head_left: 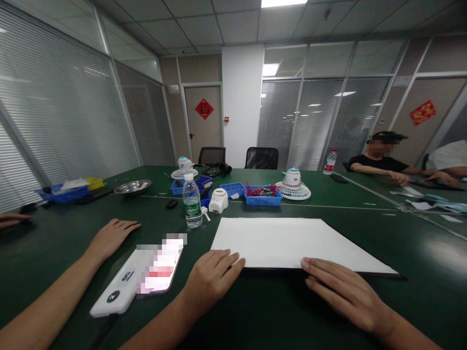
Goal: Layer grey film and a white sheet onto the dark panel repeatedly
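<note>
A large white board or sheet (273,240) with a dark lower edge lies flat on the green table (270,316). My left hand (215,274) rests at its near left corner, fingertips on the white surface, fingers slightly apart and holding nothing. At the near edge, right of the middle, my right hand (339,289) lies with fingers stretched out, the tips touching the edge. Left of my left hand are a lit phone (166,267) and a white device (126,284) with a dark cable.
Another person's hand (111,238) rests at the left. A water bottle (192,201), white fan part (219,201), blue bin of wires (263,195) and fan (293,184) stand beyond the sheet. A metal dish (132,188) is far left; a seated person (379,158) is far right.
</note>
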### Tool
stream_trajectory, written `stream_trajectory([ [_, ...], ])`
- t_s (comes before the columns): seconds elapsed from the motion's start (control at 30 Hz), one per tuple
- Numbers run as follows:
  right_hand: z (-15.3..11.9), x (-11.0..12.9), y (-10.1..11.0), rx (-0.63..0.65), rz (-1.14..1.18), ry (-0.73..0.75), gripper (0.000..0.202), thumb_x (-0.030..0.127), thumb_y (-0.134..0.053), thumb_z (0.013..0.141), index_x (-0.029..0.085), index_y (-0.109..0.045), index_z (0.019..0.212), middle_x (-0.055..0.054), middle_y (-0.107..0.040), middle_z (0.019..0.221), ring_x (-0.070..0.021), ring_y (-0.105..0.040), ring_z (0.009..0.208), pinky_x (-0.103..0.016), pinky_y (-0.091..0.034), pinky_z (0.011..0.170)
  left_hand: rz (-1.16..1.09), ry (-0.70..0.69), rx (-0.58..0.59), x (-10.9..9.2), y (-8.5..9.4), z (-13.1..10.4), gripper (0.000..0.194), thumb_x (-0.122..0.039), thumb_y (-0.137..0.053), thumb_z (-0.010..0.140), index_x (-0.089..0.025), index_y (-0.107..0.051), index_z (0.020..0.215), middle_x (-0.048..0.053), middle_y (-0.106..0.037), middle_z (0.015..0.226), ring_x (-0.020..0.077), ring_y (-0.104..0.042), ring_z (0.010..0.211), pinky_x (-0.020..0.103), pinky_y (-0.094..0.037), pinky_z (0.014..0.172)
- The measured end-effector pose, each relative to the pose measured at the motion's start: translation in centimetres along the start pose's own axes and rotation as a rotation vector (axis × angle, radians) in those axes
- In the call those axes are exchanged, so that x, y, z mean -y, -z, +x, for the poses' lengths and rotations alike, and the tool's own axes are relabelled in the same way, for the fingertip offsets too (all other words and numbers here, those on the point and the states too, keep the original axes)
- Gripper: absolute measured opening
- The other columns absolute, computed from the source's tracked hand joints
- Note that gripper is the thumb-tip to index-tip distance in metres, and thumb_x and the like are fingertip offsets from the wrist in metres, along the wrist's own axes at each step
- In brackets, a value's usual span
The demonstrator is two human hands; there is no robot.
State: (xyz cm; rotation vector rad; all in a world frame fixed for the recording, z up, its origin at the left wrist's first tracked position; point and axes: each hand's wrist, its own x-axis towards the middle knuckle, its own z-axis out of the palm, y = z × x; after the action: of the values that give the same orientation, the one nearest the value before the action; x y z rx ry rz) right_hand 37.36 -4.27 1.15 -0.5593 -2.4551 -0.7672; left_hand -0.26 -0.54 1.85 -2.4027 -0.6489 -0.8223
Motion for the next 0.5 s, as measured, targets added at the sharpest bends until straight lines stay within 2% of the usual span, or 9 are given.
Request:
stream_trajectory([
  [0.13, -1.3, 0.4, -1.2, -0.057, -0.066, -0.108, 0.046, 0.004, -0.059, 0.089, 0.015, -0.063, 0.134, -0.015, -0.064, 0.135, -0.0276, -0.057, 0.130, -0.041, -0.056, 0.102, -0.020, -0.041, -0.094, -0.5, 0.1, 0.4, 0.022, -0.013, -0.051, 0.101, -0.018, -0.067, 0.114, 0.005, -0.079, 0.103, 0.0222, -0.074, 0.091, 0.036, -0.060, 0.072],
  [0.27, -1.5, 0.8, -0.8, -0.107, -0.098, -0.160, 0.046, 0.001, -0.060, 0.089, 0.013, -0.064, 0.133, -0.015, -0.070, 0.122, -0.0259, -0.062, 0.121, -0.039, -0.057, 0.098, -0.053, -0.050, -0.168, -0.9, 0.2, 0.7, 0.021, -0.013, -0.054, 0.100, -0.017, -0.067, 0.116, 0.006, -0.078, 0.101, 0.0203, -0.072, 0.087, 0.034, -0.057, 0.070],
  [0.4, -0.5, 0.5, 1.4, -0.108, -0.153, -0.202, 0.046, 0.003, -0.063, 0.089, 0.017, -0.064, 0.133, -0.013, -0.069, 0.120, -0.0221, -0.066, 0.112, -0.035, -0.058, 0.094, -0.106, 0.075, -0.249, -0.8, 0.5, 0.3, 0.031, -0.011, -0.060, 0.096, -0.021, -0.061, 0.126, 0.008, -0.075, 0.114, 0.0212, -0.069, 0.100, 0.037, -0.057, 0.084],
  [0.5, -0.7, 0.5, 4.0, -0.070, -0.187, -0.291, 0.046, 0.010, -0.061, 0.092, 0.022, -0.062, 0.136, -0.009, -0.071, 0.115, -0.0186, -0.068, 0.101, -0.030, -0.059, 0.084, -0.164, 0.291, -0.341, -0.6, 0.5, -0.5, 0.053, -0.018, -0.063, 0.094, -0.021, -0.044, 0.144, 0.015, -0.062, 0.137, 0.0273, -0.060, 0.124, 0.046, -0.052, 0.100],
])
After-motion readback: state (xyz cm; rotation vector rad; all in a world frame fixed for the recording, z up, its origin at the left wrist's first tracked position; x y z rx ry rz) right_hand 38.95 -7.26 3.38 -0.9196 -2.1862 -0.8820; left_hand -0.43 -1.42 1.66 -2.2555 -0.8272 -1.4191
